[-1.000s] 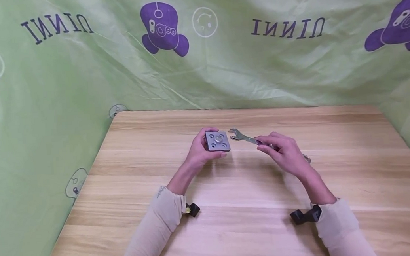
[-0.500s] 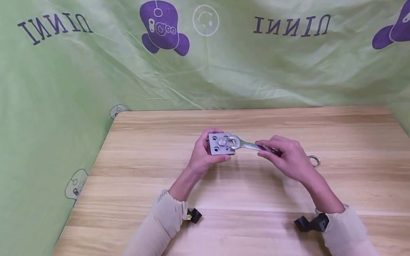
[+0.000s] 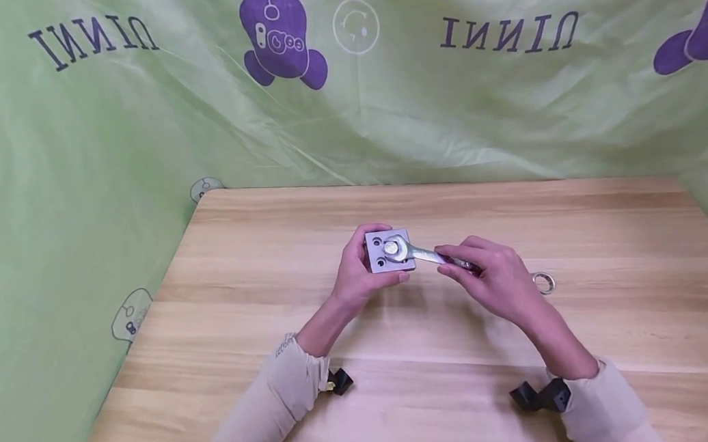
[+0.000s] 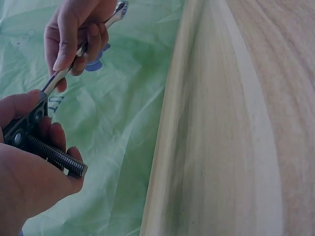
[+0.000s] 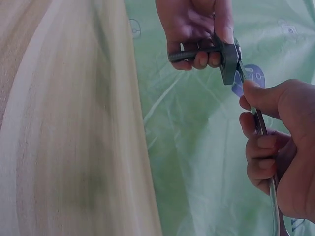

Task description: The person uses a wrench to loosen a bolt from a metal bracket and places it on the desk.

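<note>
My left hand (image 3: 357, 269) grips a square grey metal block (image 3: 385, 262) by its edges, thumb along the near side. The block has holes near its corners. A bolt's head (image 3: 391, 247) stands at the middle of its face, and the threaded shank (image 4: 58, 156) juts out behind, along the left fingers. My right hand (image 3: 493, 273) holds a combination wrench (image 3: 425, 254) around the middle of its handle. In the head view the wrench's open-end jaws surround the bolt head. Past the right hand its ring end (image 3: 543, 273) sticks out.
Both hands are raised over a wood-grain table (image 3: 304, 217). A green printed curtain (image 3: 384, 130) hangs behind the table and along its left side. Black wrist mounts (image 3: 540, 397) sit at the cuffs of both beige sleeves (image 3: 268, 405).
The right hand has brought the wrench left, from beside the block onto the bolt head. The left hand with the block has shifted slightly right and toward the person.
</note>
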Motion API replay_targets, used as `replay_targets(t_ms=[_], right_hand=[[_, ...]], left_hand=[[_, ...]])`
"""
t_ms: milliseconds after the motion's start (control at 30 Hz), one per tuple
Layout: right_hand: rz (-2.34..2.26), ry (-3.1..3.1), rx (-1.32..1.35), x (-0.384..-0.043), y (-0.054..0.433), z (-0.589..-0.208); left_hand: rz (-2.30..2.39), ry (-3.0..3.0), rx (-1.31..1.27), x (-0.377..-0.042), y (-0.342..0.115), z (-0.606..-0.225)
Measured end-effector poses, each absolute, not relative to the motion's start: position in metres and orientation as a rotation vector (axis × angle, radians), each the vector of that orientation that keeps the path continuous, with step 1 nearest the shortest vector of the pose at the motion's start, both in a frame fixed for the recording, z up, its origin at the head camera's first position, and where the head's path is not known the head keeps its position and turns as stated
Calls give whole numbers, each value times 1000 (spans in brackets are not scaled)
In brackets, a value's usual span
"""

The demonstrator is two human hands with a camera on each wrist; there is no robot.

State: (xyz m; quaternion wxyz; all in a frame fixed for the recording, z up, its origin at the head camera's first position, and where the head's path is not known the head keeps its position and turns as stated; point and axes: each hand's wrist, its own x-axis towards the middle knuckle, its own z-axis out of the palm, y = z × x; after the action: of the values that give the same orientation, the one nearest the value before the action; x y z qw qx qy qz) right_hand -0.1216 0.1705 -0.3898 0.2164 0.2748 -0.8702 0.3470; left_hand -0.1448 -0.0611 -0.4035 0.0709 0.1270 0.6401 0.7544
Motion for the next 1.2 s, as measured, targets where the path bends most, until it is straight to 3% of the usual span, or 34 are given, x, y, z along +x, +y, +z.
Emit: replay_targets(t_ms=[333,700,1200], right_hand=[[879,-2393,722,-117,169,-386],[1268,-2491,882,-123,195,-379],[1872,-2391,1664,-126,197,-385]], left_hand=[[2249,1959,436,-140,-59,-402],[2044,1535,647,-140,-64,-403],[1275,942,1026,-120,-48,-407]])
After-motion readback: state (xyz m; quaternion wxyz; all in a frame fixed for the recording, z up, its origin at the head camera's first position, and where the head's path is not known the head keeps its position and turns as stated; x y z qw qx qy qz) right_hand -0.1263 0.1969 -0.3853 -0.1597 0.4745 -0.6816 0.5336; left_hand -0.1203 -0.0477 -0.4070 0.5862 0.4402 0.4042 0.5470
